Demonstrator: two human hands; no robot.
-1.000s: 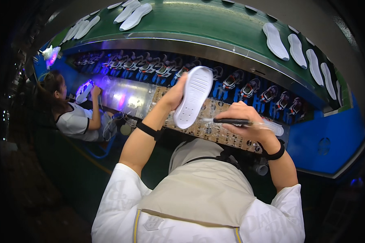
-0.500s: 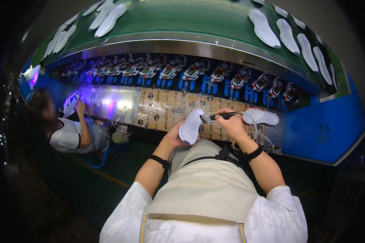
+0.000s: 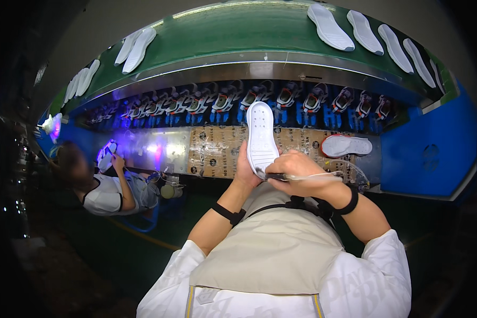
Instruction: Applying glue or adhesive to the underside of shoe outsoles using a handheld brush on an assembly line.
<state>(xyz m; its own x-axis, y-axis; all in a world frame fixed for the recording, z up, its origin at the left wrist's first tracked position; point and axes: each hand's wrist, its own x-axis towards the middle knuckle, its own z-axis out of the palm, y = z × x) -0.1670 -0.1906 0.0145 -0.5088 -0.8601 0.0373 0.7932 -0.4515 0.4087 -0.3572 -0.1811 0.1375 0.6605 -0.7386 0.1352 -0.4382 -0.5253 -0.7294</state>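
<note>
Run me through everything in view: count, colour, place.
Held sole: one, white, in the left hand
Tool: one, black, in the right hand
Tube: one, pale, along the right hand
Red-edged sole: one, white and red, right part of the bench
Bench: one, grey, centre
Cardboard: one, brown, on the bench
Belt: one, green, top
Belt soles: about ten, white, on the belt
Shoes: about a dozen, white and orange, row below the belt
Supports: several, blue, under the shoes
Panel: one, blue, right
Lamp: one, glowing pink, far left
Co-worker: one, white shirt, left
Apron: one, beige, bottom centre
Bands: two, black, behind the hands
Left hand: one, bare, gripping the held sole
Right hand: one, bare, gripping the tool
</note>
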